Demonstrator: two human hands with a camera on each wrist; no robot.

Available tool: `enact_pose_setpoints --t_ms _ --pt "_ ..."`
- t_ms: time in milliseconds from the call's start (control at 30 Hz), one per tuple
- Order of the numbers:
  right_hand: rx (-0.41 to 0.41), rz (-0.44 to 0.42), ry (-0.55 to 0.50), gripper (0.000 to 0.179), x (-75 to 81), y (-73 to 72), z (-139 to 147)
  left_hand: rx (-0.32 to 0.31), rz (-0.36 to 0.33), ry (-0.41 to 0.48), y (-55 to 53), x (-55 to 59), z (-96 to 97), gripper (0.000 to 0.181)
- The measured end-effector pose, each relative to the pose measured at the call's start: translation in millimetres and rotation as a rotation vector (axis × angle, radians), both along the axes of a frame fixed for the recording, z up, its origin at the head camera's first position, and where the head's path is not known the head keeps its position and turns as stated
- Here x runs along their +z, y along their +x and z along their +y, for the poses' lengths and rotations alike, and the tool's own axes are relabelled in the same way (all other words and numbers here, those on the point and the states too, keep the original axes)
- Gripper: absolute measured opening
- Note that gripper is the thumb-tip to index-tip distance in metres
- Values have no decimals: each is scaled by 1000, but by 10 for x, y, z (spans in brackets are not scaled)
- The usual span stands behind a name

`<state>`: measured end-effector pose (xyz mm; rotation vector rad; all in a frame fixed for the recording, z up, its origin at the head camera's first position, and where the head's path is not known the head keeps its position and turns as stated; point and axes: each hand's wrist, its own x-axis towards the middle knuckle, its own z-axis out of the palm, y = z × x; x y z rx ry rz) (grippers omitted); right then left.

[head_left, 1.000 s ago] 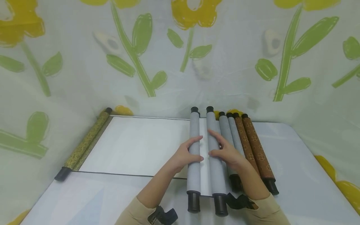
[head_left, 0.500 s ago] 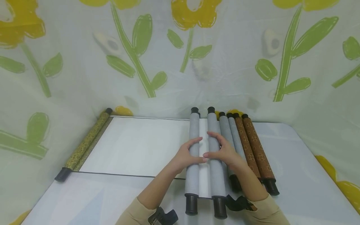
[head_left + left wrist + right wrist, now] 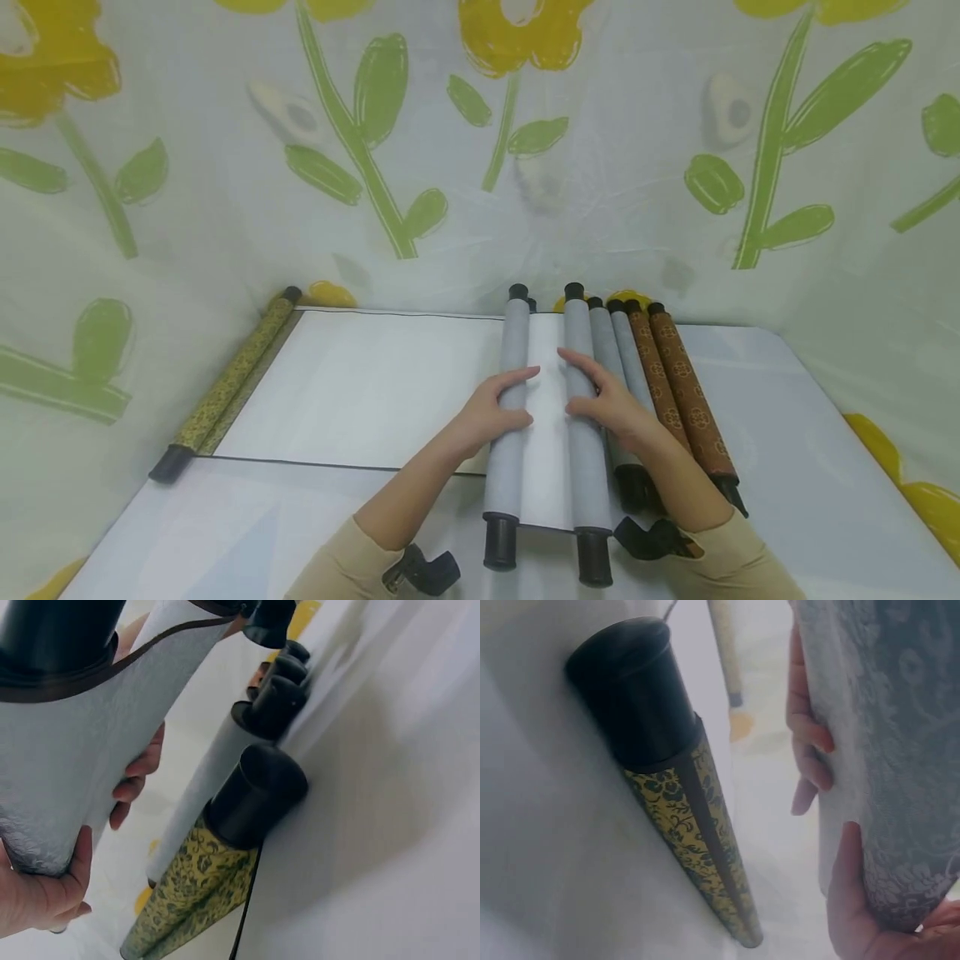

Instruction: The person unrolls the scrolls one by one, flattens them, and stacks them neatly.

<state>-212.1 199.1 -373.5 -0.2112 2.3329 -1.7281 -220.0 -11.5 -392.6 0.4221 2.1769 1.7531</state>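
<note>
A grey patterned scroll, partly unrolled, is held up in both hands. My left hand point(image 3: 487, 412) grips its left roll point(image 3: 508, 475) from the outer side, thumb and fingers curled round it. The right hand point(image 3: 611, 406) grips the right roll point(image 3: 589, 483) the same way. Between the rolls a narrow strip of white paper point(image 3: 547, 467) shows. Below lies a yellow-and-green patterned scroll point(image 3: 234, 377), spread open with its white sheet point(image 3: 360, 383) bare. Its other roll point(image 3: 697, 825) lies beneath the grey scroll, seen in the wrist views and mostly hidden in the head view.
To the right, rolled grey scrolls point(image 3: 633, 358) and brown flower-patterned scrolls point(image 3: 693, 400) with black end knobs lie side by side. The pale tabletop point(image 3: 780, 433) runs back to a flower-printed curtain point(image 3: 615, 208). A black wrist strap point(image 3: 427, 573) shows by the left sleeve.
The two grey rolls have moved apart, the left one leftward and the right one rightward, after the thumbs came close together half a second ago. The white strip between them is wider.
</note>
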Motion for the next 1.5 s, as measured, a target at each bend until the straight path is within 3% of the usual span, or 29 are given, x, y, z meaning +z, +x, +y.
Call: enact_pose_setpoints --t_ms 233,367,600,867,1067,1200,1500 --pt "-99 16 56 79 -7 -3 -60 36 29 -22 4 -40 6 61" --pt "-136 29 99 86 -21 -7 -95 80 36 -52 16 -70 16 62" --pt "-120 50 109 86 -33 -5 -97 101 13 -97 14 -72 -17 65" --pt "-96 8 109 76 -27 -4 -62 78 48 -54 -2 -39 -135 63" --pt "-100 -4 132 71 -34 0 -34 123 36 -97 1 -68 -154 59" --pt "-105 27 161 78 -32 13 -46 153 24 -111 3 -97 -151 54" --pt "-103 36 145 80 -24 7 -42 175 25 -106 34 -81 -196 59"
